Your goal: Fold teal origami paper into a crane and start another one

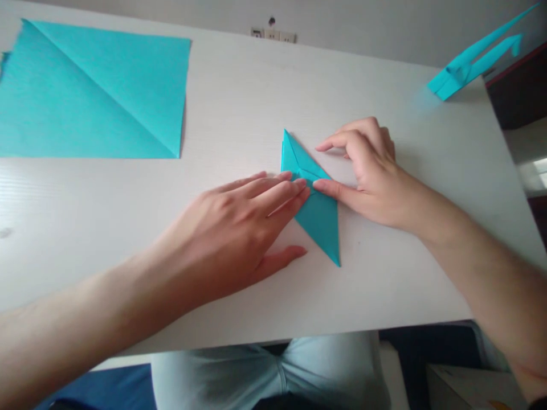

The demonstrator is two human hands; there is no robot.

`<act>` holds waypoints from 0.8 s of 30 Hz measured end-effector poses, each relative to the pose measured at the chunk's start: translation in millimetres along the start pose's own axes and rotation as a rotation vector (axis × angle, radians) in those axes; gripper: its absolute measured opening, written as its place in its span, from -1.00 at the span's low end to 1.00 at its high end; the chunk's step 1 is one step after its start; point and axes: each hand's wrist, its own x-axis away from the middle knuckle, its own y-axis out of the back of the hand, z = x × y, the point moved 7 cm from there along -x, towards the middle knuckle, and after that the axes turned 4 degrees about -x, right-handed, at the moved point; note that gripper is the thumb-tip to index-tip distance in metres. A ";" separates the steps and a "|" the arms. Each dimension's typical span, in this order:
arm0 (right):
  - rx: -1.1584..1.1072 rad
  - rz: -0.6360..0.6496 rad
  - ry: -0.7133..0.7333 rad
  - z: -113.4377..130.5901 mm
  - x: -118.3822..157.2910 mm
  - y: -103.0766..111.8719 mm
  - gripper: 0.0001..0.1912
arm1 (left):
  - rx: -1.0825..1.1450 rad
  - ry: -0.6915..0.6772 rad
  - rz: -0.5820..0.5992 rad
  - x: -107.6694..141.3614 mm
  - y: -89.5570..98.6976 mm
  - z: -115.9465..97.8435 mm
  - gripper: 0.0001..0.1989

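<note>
A person's left hand (222, 228) and right hand (367, 176) meet over a piece of folded teal paper (318, 222) lying near the middle of a white wood-grain table (239, 97). The paper forms a narrow kite shape, with one point aimed toward the table's far edge and another toward its near edge. The left fingers (284, 191) lie flat and extended, their tips pressing on the paper's centre, while that hand's thumb (282, 259) rests on the table just below the paper. The right thumb (327, 191) presses the paper from the other side, almost touching the left fingers. The right index finger (331, 145) arches just beside the paper, and the other fingers curl loosely. Neither hand is clenched. A large flat teal sheet (92, 85), creased diagonally, lies at the table's far left, and a folded teal paper figure (464, 71) sits at its far right corner. A row of wall sockets (273, 36) lines the wall behind.
</note>
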 end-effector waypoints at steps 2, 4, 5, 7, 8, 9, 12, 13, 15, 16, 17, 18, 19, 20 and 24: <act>-0.009 0.014 0.003 -3.7 1.4 4.8 -0.41 | -0.002 0.007 0.018 1.3 0.5 2.4 -0.51; -0.020 0.026 0.003 -6.2 2.4 9.6 -0.44 | 0.007 0.013 0.033 2.6 0.6 6.1 -0.53; -0.029 0.031 0.000 -7.7 2.7 11.5 -0.46 | 0.020 0.015 0.029 3.0 1.3 8.4 -0.54; -0.062 0.032 -0.002 -11.3 2.8 14.1 -0.48 | 0.070 0.017 0.014 3.3 3.1 14.4 -0.56; -0.086 0.027 0.008 -12.9 2.5 15.1 -0.48 | 0.102 0.017 0.009 3.1 4.0 17.9 -0.56; -0.106 0.023 0.016 -14.8 2.0 15.7 -0.47 | 0.136 0.021 0.010 2.7 4.8 21.8 -0.57; -0.132 0.025 0.019 -19.5 -0.2 16.2 -0.42 | 0.210 0.018 0.039 0.2 7.5 31.1 -0.63; -0.130 0.028 0.009 -20.2 -1.0 16.0 -0.41 | 0.220 0.014 0.045 -1.0 9.0 32.9 -0.65; -0.129 0.019 -0.009 -17.8 -2.7 15.5 -0.43 | 0.218 0.001 0.046 -3.2 12.5 34.0 -0.67; -0.135 0.009 -0.014 -14.7 -3.6 14.5 -0.45 | 0.208 -0.014 0.037 -4.1 14.4 33.1 -0.68; -0.142 -0.004 -0.014 -10.5 -4.4 12.9 -0.48 | 0.190 -0.024 0.030 -4.8 15.7 31.9 -0.69; -0.145 -0.016 -0.012 -5.8 -5.2 10.4 -0.50 | 0.169 -0.030 0.029 -5.3 16.1 30.8 -0.69; -0.143 -0.026 -0.009 -1.1 -5.8 7.1 -0.50 | 0.150 -0.035 0.032 -5.7 15.9 29.5 -0.69; -0.128 -0.036 -0.004 3.3 -6.2 3.5 -0.49 | 0.134 -0.034 0.042 -5.8 14.9 28.7 -0.69; -0.014 -0.058 0.008 8.3 -5.5 -6.0 -0.35 | 0.106 -0.004 0.063 -5.8 12.1 28.8 -0.68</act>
